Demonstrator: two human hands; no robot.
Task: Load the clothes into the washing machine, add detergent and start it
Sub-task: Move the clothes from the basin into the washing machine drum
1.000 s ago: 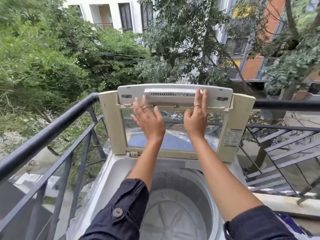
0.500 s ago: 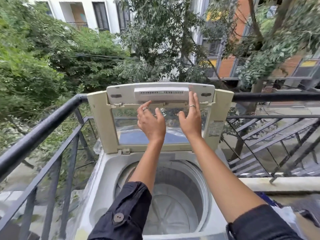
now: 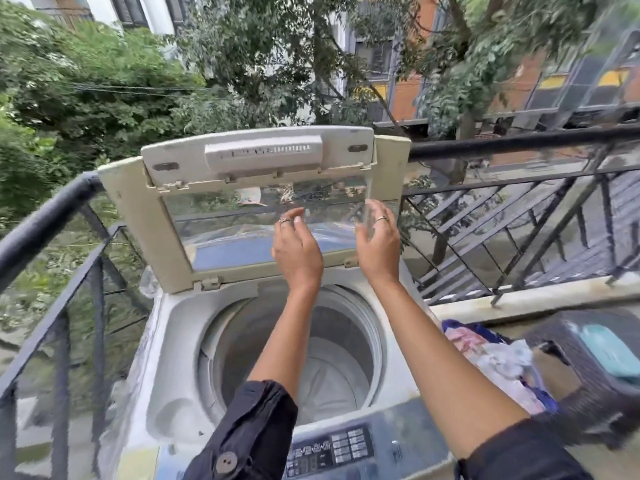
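A white top-loading washing machine [image 3: 173,358] stands on a balcony with its lid [image 3: 145,220] folded upright at the back. The drum [image 3: 332,362] is open and holds nothing. My left hand [image 3: 298,251] and my right hand [image 3: 379,247] hover side by side in front of the lid's clear panel, fingers relaxed, apart from it and holding nothing. A pile of colourful clothes [image 3: 498,362] lies in a dark basket [image 3: 595,403] to the right of the machine. The control panel [image 3: 332,448] runs along the near edge.
A black metal railing [image 3: 45,223] wraps the left side and back of the balcony. A low concrete ledge [image 3: 519,299] runs at the right. A teal object [image 3: 613,355] rests on the basket's rim. Trees and buildings lie beyond.
Both hands have come off the upper part of the lid and drawn back and down. The lid stays upright. The view has tilted down, showing the control panel and the clothes basket.
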